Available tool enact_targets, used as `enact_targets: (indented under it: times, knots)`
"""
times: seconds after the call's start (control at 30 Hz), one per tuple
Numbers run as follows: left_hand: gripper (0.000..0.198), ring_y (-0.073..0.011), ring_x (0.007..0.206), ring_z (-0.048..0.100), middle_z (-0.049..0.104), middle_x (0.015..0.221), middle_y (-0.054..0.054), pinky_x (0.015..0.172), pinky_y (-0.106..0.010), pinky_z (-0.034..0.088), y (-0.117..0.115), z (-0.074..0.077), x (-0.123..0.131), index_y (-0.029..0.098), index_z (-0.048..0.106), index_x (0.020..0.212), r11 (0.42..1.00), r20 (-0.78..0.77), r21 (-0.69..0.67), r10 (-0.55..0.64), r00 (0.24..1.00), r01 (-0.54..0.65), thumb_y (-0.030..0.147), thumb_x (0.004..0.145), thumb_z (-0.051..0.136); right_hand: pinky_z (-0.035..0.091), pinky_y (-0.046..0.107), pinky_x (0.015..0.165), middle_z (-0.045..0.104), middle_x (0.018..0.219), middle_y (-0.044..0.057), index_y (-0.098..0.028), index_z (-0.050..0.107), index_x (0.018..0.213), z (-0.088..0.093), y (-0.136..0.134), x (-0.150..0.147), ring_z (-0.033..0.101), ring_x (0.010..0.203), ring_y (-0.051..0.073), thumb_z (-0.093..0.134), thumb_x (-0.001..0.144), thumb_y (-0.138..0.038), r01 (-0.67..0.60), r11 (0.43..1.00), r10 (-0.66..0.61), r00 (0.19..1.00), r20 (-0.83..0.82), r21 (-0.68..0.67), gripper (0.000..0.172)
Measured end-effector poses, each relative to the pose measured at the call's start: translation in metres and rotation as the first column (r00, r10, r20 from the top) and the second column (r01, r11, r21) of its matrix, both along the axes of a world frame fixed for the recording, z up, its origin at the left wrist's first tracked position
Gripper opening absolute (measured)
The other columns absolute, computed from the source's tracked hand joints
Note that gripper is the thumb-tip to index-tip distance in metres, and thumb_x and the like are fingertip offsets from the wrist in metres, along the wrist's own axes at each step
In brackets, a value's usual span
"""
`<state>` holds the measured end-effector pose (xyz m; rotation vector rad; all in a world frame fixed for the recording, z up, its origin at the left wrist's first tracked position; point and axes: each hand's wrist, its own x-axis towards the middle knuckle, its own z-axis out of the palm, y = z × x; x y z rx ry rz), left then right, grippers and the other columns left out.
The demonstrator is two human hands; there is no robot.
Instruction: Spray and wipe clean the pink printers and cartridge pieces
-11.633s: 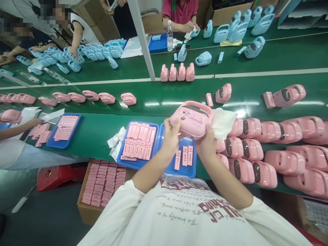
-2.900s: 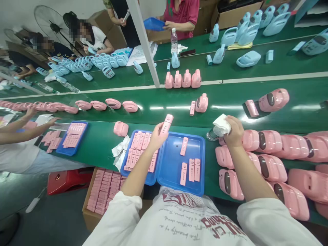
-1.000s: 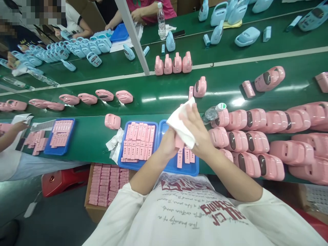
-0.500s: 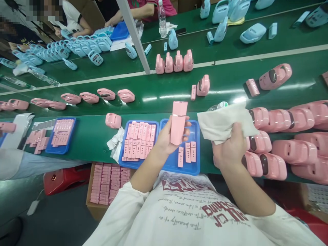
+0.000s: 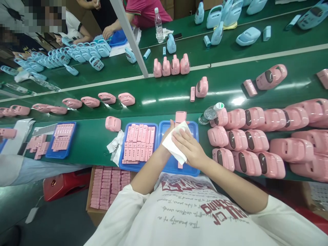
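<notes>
My left hand (image 5: pixel 167 138) holds a pink rectangular plastic piece (image 5: pixel 180 117), its upper end showing above the fingers. Over the rest of that piece lies a folded white cloth (image 5: pixel 176 145), pressed down by my right hand (image 5: pixel 188 145) with its fingers laid along it. Both hands are above a blue tray (image 5: pixel 164 168) that has pink pieces in it, mostly covered now. To the left, another blue tray (image 5: pixel 132 166) is filled with rows of similar pink pieces (image 5: pixel 138 148).
Pink handled housings (image 5: pixel 247 162) stand in rows on the right, beside a clear bottle (image 5: pixel 208 114). Crumpled white cloth (image 5: pixel 116 147) lies left of the trays. A carton (image 5: pixel 92 205) of pink pieces sits below. Beyond the belt (image 5: pixel 159 97), people handle light-blue housings (image 5: pixel 96 63).
My right hand has brought the white cloth from the right onto the pink piece. The clear bottle and front pink housings behind it are now uncovered.
</notes>
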<state>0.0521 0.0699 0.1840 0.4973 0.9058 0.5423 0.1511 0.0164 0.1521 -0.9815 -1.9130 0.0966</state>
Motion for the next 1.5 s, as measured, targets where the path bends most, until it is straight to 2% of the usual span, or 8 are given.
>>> enact_targets:
  times: [0.3, 0.6, 0.83, 0.9, 1.0, 1.13, 1.27, 1.5]
  knots:
    - [0.043, -0.0206, 0.089, 0.068, 0.070, 0.081, -0.006, 0.084, -0.031, 0.051, 0.005, -0.001, -0.002, 0.013, 0.069, 0.096, 0.948, -0.149, 0.193, 0.283, 0.947, -0.253, 0.054, 0.087, 0.057, 0.025, 0.052, 0.119, 0.008, 0.162, 0.005, -0.023, 0.002, 0.156, -0.009, -0.007, 0.001, 0.008, 0.149, 0.024, 0.033, 0.099, -0.027, -0.039, 0.972, 0.027, 0.998, -0.054, -0.230, 0.065]
    - [0.038, -0.0187, 0.080, 0.066, 0.071, 0.086, -0.005, 0.077, -0.032, 0.052, 0.004, -0.012, 0.005, 0.017, 0.067, 0.110, 0.955, -0.019, 0.236, 0.190, 0.982, -0.180, 0.045, 0.084, 0.064, 0.021, 0.055, 0.120, 0.002, 0.162, 0.002, -0.028, 0.004, 0.156, -0.004, 0.005, -0.003, 0.000, 0.149, 0.025, 0.033, 0.098, -0.026, 0.047, 0.969, -0.091, 0.981, -0.170, -0.243, 0.065]
    - [0.064, -0.0086, 0.050, 0.052, 0.058, 0.063, 0.000, 0.048, -0.022, 0.041, 0.023, -0.008, -0.015, 0.016, 0.067, 0.113, 0.922, -0.074, 0.366, 0.165, 0.984, -0.127, 0.070, 0.083, 0.049, 0.043, 0.050, 0.107, 0.067, 0.122, 0.011, -0.021, 0.061, 0.124, -0.034, -0.057, 0.002, 0.057, 0.124, 0.027, 0.037, 0.097, -0.040, -0.190, 0.920, 0.053, 0.927, -0.372, -0.342, 0.040]
    - [0.067, -0.0088, 0.052, 0.053, 0.058, 0.066, 0.000, 0.048, -0.022, 0.041, 0.026, -0.006, -0.015, 0.016, 0.066, 0.114, 0.924, -0.040, 0.356, 0.168, 0.985, -0.143, 0.072, 0.084, 0.044, 0.056, 0.041, 0.082, 0.073, 0.093, 0.009, -0.019, 0.067, 0.100, -0.037, -0.061, 0.028, 0.070, 0.089, 0.025, 0.038, 0.095, -0.039, -0.049, 0.843, -0.193, 0.902, -0.386, -0.536, 0.036]
    - [0.065, -0.0086, 0.051, 0.052, 0.057, 0.067, 0.000, 0.048, -0.022, 0.041, 0.027, -0.003, -0.012, 0.015, 0.066, 0.113, 0.932, 0.020, 0.319, 0.175, 0.984, -0.172, 0.069, 0.087, 0.043, 0.049, 0.032, 0.059, 0.066, 0.071, 0.005, -0.018, 0.067, 0.087, -0.038, -0.053, 0.077, 0.061, 0.065, 0.021, 0.045, 0.087, -0.036, 0.328, 0.477, -0.556, 0.831, 0.008, -0.815, 0.028]
    - [0.057, -0.0081, 0.050, 0.052, 0.057, 0.067, 0.001, 0.048, -0.023, 0.040, 0.028, -0.004, -0.009, 0.014, 0.066, 0.111, 0.951, 0.110, 0.249, 0.162, 0.981, -0.185, 0.063, 0.088, 0.048, 0.045, 0.036, 0.069, 0.063, 0.102, 0.017, -0.012, 0.065, 0.109, -0.046, -0.041, 0.120, 0.060, 0.083, 0.027, 0.052, 0.083, -0.032, 0.712, 0.151, -0.537, 0.641, 0.548, -0.686, 0.036]
    - [0.048, -0.0088, 0.052, 0.053, 0.057, 0.069, 0.002, 0.049, -0.023, 0.040, 0.030, -0.012, -0.010, 0.013, 0.064, 0.112, 0.960, 0.125, 0.213, 0.160, 0.979, -0.184, 0.050, 0.082, 0.060, 0.044, 0.039, 0.071, 0.057, 0.115, 0.024, -0.006, 0.054, 0.121, -0.064, -0.037, 0.125, 0.059, 0.091, 0.031, 0.052, 0.084, -0.034, 0.754, 0.054, -0.496, 0.589, 0.638, -0.655, 0.046]
    - [0.039, -0.0083, 0.058, 0.056, 0.057, 0.073, 0.005, 0.059, -0.024, 0.045, 0.044, -0.045, -0.024, 0.015, 0.055, 0.091, 0.962, -0.199, 0.257, 0.142, 0.970, -0.088, 0.010, 0.056, 0.073, 0.040, 0.030, 0.056, 0.060, 0.066, 0.004, -0.018, 0.058, 0.074, -0.062, -0.033, 0.143, 0.055, 0.062, 0.019, 0.056, 0.070, -0.032, 0.631, 0.017, -0.612, 0.620, 0.491, -0.776, 0.015]
